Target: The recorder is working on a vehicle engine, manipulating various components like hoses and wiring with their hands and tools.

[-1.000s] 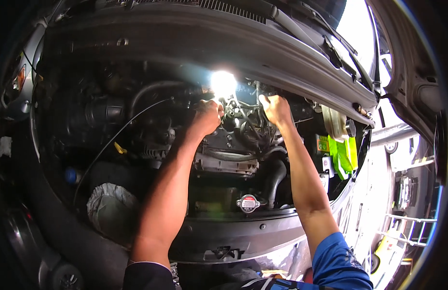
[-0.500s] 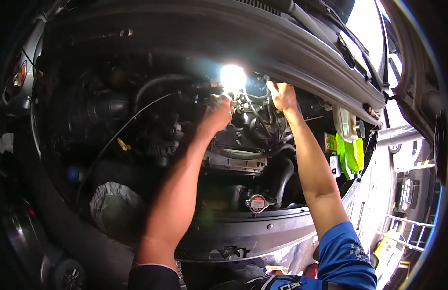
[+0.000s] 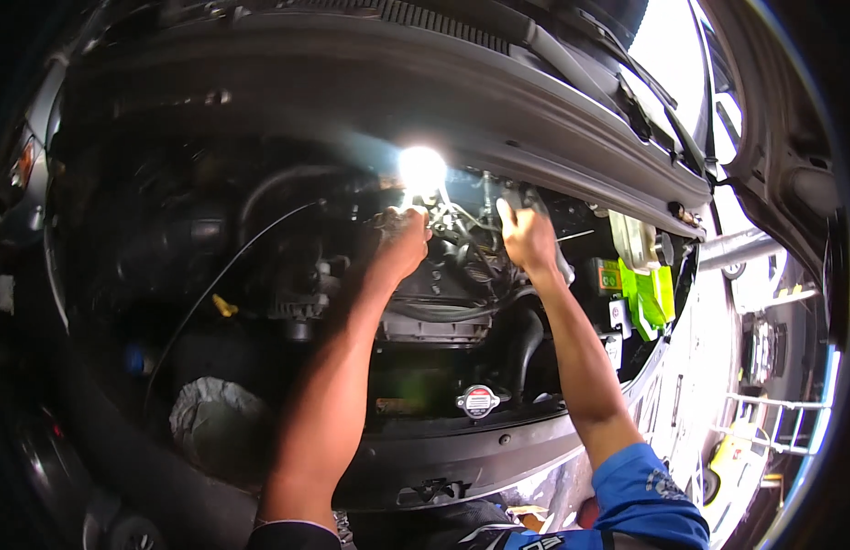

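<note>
My left hand [image 3: 405,242] is closed, fingers curled, over the middle of a car's engine [image 3: 443,284]. Just beyond its knuckles glares a bright work light [image 3: 423,170], which washes out the parts around it. Whether that hand grips the light or a part beneath it, I cannot tell. My right hand [image 3: 529,238] is closed in a fist to the right, thumb up, beside thin hoses and cables [image 3: 466,225]. What it grips is hidden inside the fingers.
A radiator cap [image 3: 477,401] sits near the front crossmember [image 3: 425,454]. To the right are a battery [image 3: 605,275], a bright green packet [image 3: 649,298] and a whitish reservoir [image 3: 634,240]. A yellow dipstick handle [image 3: 225,306] and crumpled pale cloth [image 3: 214,412] lie left. The cowl [image 3: 352,82] spans the far side.
My right hand has come nearer to me, away from the cowl. My left hand stays close by the light. The whole view has shifted slightly.
</note>
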Tool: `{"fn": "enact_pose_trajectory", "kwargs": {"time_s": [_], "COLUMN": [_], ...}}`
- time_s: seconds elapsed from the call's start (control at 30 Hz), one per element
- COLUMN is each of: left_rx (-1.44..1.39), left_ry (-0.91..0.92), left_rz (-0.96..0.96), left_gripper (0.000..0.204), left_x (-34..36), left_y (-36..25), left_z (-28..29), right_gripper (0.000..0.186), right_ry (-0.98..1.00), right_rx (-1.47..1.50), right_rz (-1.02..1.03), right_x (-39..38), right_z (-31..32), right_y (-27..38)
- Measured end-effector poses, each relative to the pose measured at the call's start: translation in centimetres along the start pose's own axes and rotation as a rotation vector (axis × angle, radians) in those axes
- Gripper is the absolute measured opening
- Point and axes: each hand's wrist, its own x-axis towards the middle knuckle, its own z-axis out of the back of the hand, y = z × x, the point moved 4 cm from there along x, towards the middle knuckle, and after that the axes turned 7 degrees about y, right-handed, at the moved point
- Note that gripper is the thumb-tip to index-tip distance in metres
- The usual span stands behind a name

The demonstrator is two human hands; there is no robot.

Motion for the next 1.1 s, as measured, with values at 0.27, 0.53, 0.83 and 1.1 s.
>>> {"fn": "enact_pose_trajectory", "kwargs": {"time_s": [0.27,0.53,0.83,1.1], "left_rx": [0.068,0.118,0.082,0.051], "left_ry": [0.014,-0.028,-0.030,0.041], "left_rz": [0.004,-0.112,-0.068,-0.117], "left_gripper": [0.034,0.035,0.039,0.040], "left_x": [-1.4,-0.4,-1.5,-0.4], "left_y": [-1.0,-1.9,-2.9,-4.7], "left_z": [1.5,1.2,0.6,0.0], "right_gripper": [0.030,0.054,0.061,0.037], "right_ry": [-0.068,-0.028,-0.047,-0.555], "right_rx": [0.125,0.006,-0.039,-0.569], "right_rz": [0.504,0.138,-0.128,0.764], "right_x": [5.4,1.0,-2.2,6.2], "right_z": [-0.6,0.4,0.2,0.1], "right_y": [1.2,-0.2,-0.7,-1.4]}}
